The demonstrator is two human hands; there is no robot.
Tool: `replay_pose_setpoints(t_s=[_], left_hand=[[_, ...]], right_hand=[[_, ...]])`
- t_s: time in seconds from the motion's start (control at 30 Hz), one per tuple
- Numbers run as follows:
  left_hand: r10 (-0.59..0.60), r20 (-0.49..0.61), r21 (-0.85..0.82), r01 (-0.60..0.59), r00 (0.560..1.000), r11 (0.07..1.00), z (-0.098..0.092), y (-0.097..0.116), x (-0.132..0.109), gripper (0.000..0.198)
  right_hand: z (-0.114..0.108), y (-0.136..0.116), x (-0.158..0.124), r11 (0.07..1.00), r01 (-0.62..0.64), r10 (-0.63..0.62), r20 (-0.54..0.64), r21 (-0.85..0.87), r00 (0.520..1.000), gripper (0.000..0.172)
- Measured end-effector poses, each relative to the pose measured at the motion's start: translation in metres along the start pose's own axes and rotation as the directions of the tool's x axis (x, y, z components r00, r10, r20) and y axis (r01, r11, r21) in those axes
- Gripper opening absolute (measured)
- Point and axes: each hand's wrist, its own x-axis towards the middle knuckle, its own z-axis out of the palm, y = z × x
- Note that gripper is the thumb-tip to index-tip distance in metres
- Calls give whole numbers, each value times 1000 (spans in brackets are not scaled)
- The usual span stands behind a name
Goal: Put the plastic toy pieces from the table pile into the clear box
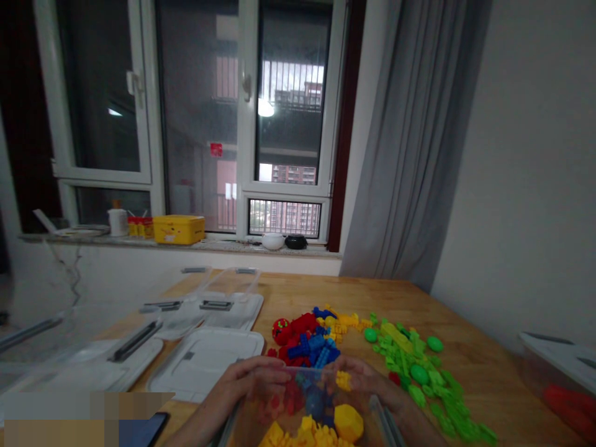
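Note:
A clear plastic box (321, 370) stands close in front of me, with yellow toy pieces (310, 431) and a larger yellow faceted piece (349, 423) inside. My left hand (256, 372) is closed around its far left corner, fingers along the rim. At the far right corner, my right hand (361, 375) curls in the same way. A small yellow piece (343, 380) shows by the right fingers; whether they touch it is unclear. Just beyond the box lie red pieces (302, 324) and blue pieces (317, 349). Through the clear wall more red and blue show.
Green pieces (433, 372) spread over the right of the wooden table (372, 288), and yellow ones (344, 323) lie behind the blue. White lids (209, 357) and clear boxes (233, 279) fill the left. A lidded box (565, 366) stands far right. A dark flat object (149, 428) is front left.

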Motion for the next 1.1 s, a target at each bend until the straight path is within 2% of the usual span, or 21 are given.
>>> replay_pose_setpoints(t_s=[0.07,0.23,0.27,0.33,0.4,0.43,0.5,0.57,0.67,0.83,0.97,1.1], left_hand=[[0,-1,9,0,1000,1000,0,1,-1,33],[-24,10,-15,24,1000,1000,4,7,-3,33],[-34,11,-22,34,999,999,4,9,-3,33],[-36,8,-31,36,999,999,5,9,-2,34],[-11,-2,-17,11,1000,1000,4,8,-2,35],[-1,-6,-2,1,1000,1000,3,7,-2,36],[8,-4,17,-8,1000,1000,2,6,-2,35],[10,2,17,-11,1000,1000,2,6,-2,34],[11,-1,2,-11,1000,1000,4,9,-3,32],[-20,3,-29,20,1000,999,7,11,-3,31],[-44,40,-99,48,998,994,5,7,0,31],[-43,41,-115,47,998,992,4,3,1,31]], right_hand=[[1,-2,-1,999,17,-18,-20,-35,1000,48],[-9,1,8,997,45,-41,53,-68,998,49],[-13,3,12,994,64,-62,20,-89,998,46],[-23,10,21,983,102,-125,-148,-155,981,39],[-34,18,30,942,118,-231,-354,-314,906,36],[-41,23,33,896,108,-307,-428,-430,850,36],[-56,33,38,732,36,-457,-451,-680,767,37],[-72,45,41,540,-46,-540,-387,-841,747,37],[-93,62,44,362,-109,-567,-311,-926,762,34],[-110,78,53,185,-174,-502,-245,-967,829,47],[-115,82,57,148,-211,-438,-256,-966,862,49],[-114,81,59,157,-231,-381,-275,-960,883,48]])
